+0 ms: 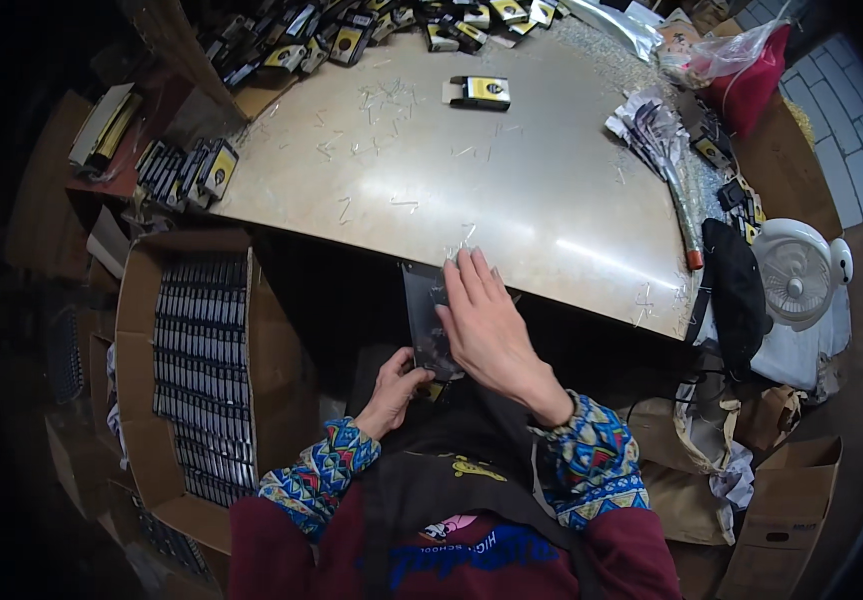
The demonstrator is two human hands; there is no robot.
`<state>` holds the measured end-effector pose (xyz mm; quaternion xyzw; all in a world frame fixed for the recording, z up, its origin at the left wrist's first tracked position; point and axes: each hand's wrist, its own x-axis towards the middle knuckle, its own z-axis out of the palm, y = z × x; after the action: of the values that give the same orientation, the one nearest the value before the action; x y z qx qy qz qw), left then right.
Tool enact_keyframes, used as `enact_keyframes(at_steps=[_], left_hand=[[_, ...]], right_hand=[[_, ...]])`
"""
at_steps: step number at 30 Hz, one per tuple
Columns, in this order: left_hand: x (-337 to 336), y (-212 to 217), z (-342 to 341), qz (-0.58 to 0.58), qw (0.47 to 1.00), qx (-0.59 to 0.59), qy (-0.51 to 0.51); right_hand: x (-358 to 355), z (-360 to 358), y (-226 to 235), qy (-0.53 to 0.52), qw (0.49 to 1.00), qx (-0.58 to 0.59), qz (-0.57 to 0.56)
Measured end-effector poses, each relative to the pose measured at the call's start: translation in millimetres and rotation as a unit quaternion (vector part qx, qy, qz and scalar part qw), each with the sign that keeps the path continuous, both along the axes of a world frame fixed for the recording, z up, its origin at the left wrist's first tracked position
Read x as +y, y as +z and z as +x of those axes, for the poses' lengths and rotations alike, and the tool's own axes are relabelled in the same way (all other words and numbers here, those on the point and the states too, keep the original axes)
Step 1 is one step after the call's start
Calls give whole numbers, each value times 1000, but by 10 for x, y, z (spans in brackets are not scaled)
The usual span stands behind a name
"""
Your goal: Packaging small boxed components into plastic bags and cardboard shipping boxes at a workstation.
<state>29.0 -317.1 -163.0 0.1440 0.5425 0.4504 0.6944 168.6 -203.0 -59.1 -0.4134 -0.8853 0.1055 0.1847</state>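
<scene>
In front of my body, at the table's near edge, is a clear plastic sleeve (424, 310) with something dark inside or behind it. My left hand (392, 393) pinches its lower end between thumb and fingers. My right hand (490, 330) lies flat over the sleeve's right side, fingers stretched toward the table and covering part of it. A bit of yellow shows below the sleeve, too small to name. Beyond the fingertips, small clear plastic strips (405, 204) are scattered on the table (542, 190). Farther back lies one black and yellow small box (482, 92) with an open white flap.
Many similar boxes (350, 42) are heaped at the far edge, with more stacked at the left corner (192, 172). A carton (132, 330) of packed rows stands left. To the right are a taped tool with paper strips (687, 215), a black pouch (727, 290) and a white fan (794, 280).
</scene>
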Motion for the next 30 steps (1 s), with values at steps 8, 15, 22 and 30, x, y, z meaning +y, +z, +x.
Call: enact_keyframes(at_steps=[8,15,22,30], left_hand=[[-115,39,137,114,940,296,-124],[-158,-335,205,186,861,458,-119],[-270,-258,-115,314,765,545,-139],[-378,13,-139,306,805,504,-59]], right_hand=[[-14,329,48,24,971,174,-164],[-597,140,-575,171,974,-32,-145],[-457,194,-403,213,960,68,-167],[-315,184,-117,140,929,155,-307]])
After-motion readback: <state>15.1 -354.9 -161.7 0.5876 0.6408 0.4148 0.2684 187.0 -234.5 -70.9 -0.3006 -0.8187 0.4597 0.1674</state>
